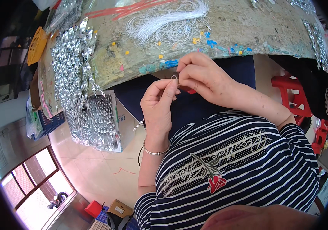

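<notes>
My left hand (157,100) is closed in front of my body, just off the near edge of the table. Its thumb and forefinger pinch a small metal loop (174,77) that pokes up past the fingertips. My right hand (205,76) comes in from the right, its fingers curled together close beside the loop. Whatever lies between the right fingertips is too small and too hidden to make out. Beyond both hands, a loose hank of fine white thread (167,22) is spread on the worn tabletop (110,53).
Shiny silver twisted strips (72,65) hang over the table's left edge, with more silver strips (317,42) at the far right. A yellow basket (37,45) is at the left, a red stool (292,94) at the right. Coloured flecks dot the table's near edge.
</notes>
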### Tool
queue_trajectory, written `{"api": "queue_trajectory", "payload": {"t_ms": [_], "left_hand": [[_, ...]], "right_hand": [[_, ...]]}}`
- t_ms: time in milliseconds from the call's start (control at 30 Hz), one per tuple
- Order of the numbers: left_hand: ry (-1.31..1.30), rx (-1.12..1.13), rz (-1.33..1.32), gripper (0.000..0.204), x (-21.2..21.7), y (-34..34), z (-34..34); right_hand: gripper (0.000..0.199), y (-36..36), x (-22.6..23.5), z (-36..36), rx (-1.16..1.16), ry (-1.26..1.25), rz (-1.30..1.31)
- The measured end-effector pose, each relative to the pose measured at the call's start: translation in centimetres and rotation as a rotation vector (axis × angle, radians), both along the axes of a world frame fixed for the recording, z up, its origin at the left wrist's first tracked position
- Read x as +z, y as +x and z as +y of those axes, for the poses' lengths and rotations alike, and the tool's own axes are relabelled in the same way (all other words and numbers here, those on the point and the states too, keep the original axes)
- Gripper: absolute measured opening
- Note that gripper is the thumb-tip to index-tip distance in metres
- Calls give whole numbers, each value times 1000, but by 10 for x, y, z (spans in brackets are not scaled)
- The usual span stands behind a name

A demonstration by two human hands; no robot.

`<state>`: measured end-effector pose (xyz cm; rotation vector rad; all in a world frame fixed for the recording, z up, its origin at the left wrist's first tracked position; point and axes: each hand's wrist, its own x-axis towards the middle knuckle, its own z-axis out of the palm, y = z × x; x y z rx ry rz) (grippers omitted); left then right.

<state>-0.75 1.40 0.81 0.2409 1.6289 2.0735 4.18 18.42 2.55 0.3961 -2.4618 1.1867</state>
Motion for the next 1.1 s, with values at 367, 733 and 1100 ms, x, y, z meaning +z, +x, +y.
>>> {"api": "queue_trajectory", "payload": {"t_ms": [367,733,1100], "left_hand": [[-160,-37,314,9,-2,0,-1],[27,-71,-106,9,-3,-1,-2],[-40,31,73,7,-2,2,-1]], "right_hand": [[11,-10,-5,9,100,-449,-554],[7,-12,-2,7,70,-337,-347],[5,-5,2,3,6,-163,-126]]}}
